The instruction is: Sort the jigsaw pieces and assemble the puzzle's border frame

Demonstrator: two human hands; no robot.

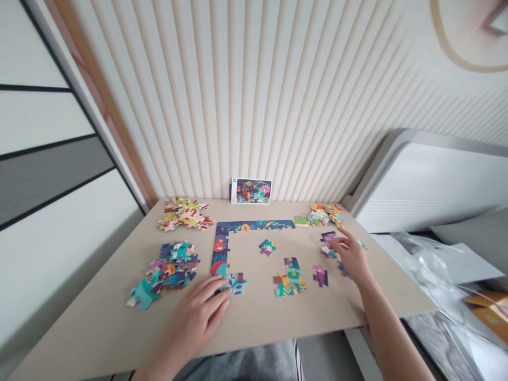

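Surface: I see a plain beige table (257, 328), matte, its near edge just this side of both hands. The left hand (200, 312) lies palm down, fingers spread and released, fingertips on the lower corner of the puzzle border (254, 226). That border runs away from those fingertips, then turns right along the far side.

The right hand (351, 259) is bent over some purple pieces (328, 241), fingertips at their right edge; whether it has a piece pinched, I cannot tell. Just left of and nearer than that grip: a purple-and-navy pair (319, 275). Further left, between the hands: a joined teal-and-yellow block (292, 280). Beyond the block, a small cluster (267, 247). Beyond the right hand, an orange-topped heap (321, 214). Left of the left hand and farther out, a teal-and-purple heap (170, 270); beyond that, a pale heap (186, 214).

Room: ribbed cream wall (254, 95) behind the table, white and grey panels (51, 164) off left, a pale headboard (436, 180) and clear plastic (428, 264) off right of the right hand.

Writing: the picture card (252, 191), upright beyond both hands against the wall, has a small teal mark in its upper left corner, too small to read. I can make out no brand.
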